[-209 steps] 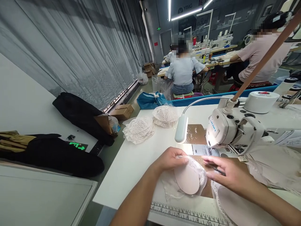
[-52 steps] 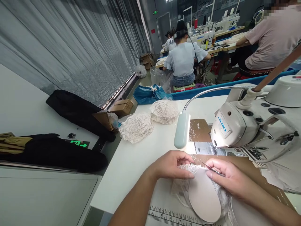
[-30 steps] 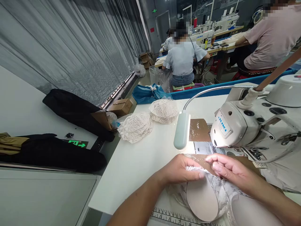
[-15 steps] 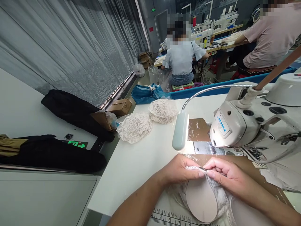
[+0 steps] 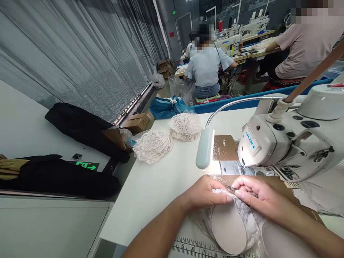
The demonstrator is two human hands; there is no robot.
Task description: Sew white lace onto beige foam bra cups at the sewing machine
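Note:
A white lace bra (image 5: pixel 249 222) with a smooth beige cup (image 5: pixel 228 229) lies at the table's near edge, below both hands. My left hand (image 5: pixel 208 193) is closed on the bra's upper edge, thumb on top. My right hand (image 5: pixel 255 195) is closed close beside it, pinching a slim pointed metal tool (image 5: pixel 230 188) whose tip reaches the edge by my left thumb. Its rear part is mostly hidden by my fingers, so its exact kind cannot be told. Part of a second cup (image 5: pixel 279 242) shows under my right forearm.
A white sewing machine (image 5: pixel 260 139) stands right, beyond my hands. Its lamp (image 5: pixel 205 148) hangs on a bendy neck. Two lace piles (image 5: pixel 154 145) lie at the table's far left. A printed ruler scale (image 5: pixel 193 247) runs along the near edge. Co-workers (image 5: pixel 205 68) sit beyond.
The metal tool's tip shows more clearly between my hands, and my right fingers have shifted slightly. My left hand keeps its hold on the bra. The view has moved a little.

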